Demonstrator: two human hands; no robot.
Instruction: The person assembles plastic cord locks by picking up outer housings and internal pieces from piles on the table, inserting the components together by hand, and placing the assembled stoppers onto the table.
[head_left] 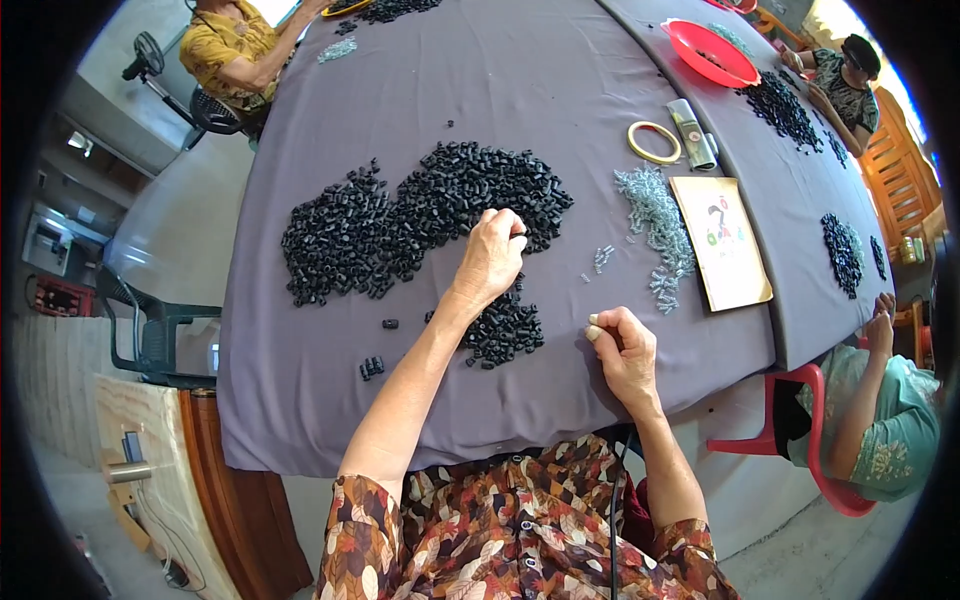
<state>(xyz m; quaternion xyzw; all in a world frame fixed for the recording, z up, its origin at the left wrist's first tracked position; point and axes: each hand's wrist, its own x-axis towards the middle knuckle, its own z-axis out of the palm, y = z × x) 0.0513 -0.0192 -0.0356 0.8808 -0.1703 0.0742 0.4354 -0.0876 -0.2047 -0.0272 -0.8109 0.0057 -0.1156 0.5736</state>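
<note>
My left hand (490,255) reaches over the near edge of a large heap of small black plastic parts (485,185). Its fingers are curled together, and whatever they hold is hidden. Just below its wrist lies a smaller pile of the same black parts (505,335). To the right, my right hand (628,358) hovers near the front of the table, thumb and forefinger drawn together in a pinch. Anything between those fingertips is too small to make out. A few clear plastic pieces (602,260) lie above it, beside a longer heap of clear pieces (660,225).
A beige booklet (725,245), a tape roll (654,143) and a clear-and-green packet (692,133) lie on the right of the grey tablecloth (560,90). Several loose black parts (372,368) sit at the left front. Other people sit around the table, near a red basin (712,55).
</note>
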